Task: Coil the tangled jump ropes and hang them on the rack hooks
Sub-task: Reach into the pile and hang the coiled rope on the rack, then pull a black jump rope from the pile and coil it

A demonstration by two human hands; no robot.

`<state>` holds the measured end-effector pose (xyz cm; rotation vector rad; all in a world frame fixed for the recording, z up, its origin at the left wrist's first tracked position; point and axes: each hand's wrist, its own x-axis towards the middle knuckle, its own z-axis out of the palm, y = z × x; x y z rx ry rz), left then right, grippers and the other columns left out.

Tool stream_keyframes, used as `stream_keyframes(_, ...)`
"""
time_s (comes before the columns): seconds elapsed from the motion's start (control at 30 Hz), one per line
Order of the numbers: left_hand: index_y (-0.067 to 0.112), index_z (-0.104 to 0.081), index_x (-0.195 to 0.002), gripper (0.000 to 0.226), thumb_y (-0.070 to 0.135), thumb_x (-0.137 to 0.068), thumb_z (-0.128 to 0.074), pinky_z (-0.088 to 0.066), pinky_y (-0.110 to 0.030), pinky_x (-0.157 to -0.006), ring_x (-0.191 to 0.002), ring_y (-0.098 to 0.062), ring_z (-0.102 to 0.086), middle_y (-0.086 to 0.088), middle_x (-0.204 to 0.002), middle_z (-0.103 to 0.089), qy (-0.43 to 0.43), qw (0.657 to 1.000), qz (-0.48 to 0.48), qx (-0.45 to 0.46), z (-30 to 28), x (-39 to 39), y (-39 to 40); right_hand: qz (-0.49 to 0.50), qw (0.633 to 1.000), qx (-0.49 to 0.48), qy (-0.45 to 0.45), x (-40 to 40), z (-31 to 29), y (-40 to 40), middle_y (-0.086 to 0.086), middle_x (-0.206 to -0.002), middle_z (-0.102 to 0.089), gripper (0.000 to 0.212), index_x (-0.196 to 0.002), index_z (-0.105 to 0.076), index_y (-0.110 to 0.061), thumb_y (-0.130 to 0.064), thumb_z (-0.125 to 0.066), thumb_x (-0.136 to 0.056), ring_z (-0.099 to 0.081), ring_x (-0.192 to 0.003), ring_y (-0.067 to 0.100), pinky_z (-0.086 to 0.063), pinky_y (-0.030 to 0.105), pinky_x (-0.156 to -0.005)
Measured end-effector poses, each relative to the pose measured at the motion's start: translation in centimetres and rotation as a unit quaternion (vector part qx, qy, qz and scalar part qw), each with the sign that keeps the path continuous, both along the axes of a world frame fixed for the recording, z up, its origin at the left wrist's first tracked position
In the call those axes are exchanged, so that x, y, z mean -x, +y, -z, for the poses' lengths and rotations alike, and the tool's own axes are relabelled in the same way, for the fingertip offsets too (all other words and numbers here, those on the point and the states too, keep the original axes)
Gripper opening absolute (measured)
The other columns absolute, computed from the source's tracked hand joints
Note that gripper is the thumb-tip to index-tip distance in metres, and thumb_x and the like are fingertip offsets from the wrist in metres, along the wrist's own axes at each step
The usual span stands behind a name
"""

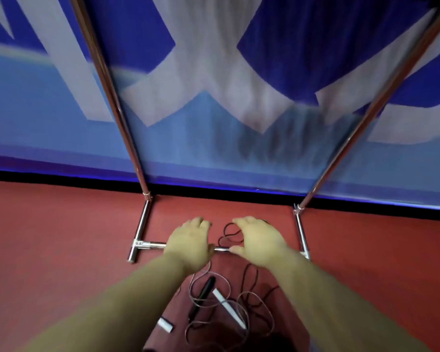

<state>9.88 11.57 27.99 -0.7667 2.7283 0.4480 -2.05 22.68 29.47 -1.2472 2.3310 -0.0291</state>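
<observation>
While both arms reach forward over the red floor [61, 237], the left hand [191, 240] and right hand [258, 241] hang side by side above the low crossbar [158, 244] of the chrome rack [140, 232], with a narrow gap between them. Both hands are blurred; the fingers curve loosely downward, and neither hand can be seen gripping anything. A dark rope [229, 233] forms small loops on the floor in the gap between the hands, just ahead of the right thumb, and whether the right fingers touch it cannot be told. Nearer the person, below both wrists, the tangled ropes [252, 303] lie in overlapping loops, with a black handle [203, 290] and a white handle [228, 307] lying crossed among them. A second white handle [165, 324] lies apart, under the left forearm. The forearms cover part of the tangle and the middle of the crossbar. Two slanted rack poles [112, 97] rise beyond the hands, one on each side. Behind them hangs a blue banner [214, 148] with large white characters, too blurred to read.
</observation>
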Motion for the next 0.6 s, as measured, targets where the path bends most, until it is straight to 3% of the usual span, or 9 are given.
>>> stream_keyframes(0.2, 0.017, -0.031, -0.146, 0.059, 0.036, -0.094, -0.051, -0.033, -0.037, -0.109, -0.134, -0.029, -0.037, -0.007, -0.154, -0.027, -0.053, 0.996, -0.045, -0.048, 5.9, 1.4, -2.3, 0.053, 0.993, -0.075, -0.074, 1.3, 6.2, -0.9, 0.008, -0.147, -0.036, 0.065, -0.145, -0.031, -0.016, -0.034, -0.061, -0.09, -0.036, -0.134, 0.027, -0.033, 0.035, -0.107)
stream_keyframes(0.33, 0.016, -0.033, -0.144, 0.055, 0.032, -0.094, -0.05, -0.036, -0.037, -0.106, -0.131, -0.029, -0.039, -0.008, -0.151, -0.03, -0.087, 0.993, -0.067, -0.036, 9.0, 2.0, -4.2, 0.058, 0.995, -0.078, -0.034, 2.9, 8.6, -2.4, 0.007, -0.139, -0.045, 0.059, -0.14, -0.036, -0.017, -0.036, -0.06, -0.09, -0.044, -0.126, 0.027, -0.04, 0.035, -0.099)
stream_keyframes(0.6, 0.012, -0.034, -0.141, 0.051, 0.029, -0.095, -0.047, -0.033, -0.038, -0.107, -0.135, -0.03, -0.034, -0.01, -0.152, -0.026, -0.138, 0.987, -0.046, -0.065, 16.5, 4.2, -4.0, 0.018, 0.994, -0.107, -0.025, 3.8, 16.6, -3.9, 0.006, -0.139, -0.043, 0.06, -0.14, -0.035, -0.017, -0.035, -0.061, -0.089, -0.041, -0.129, 0.026, -0.039, 0.037, -0.102)
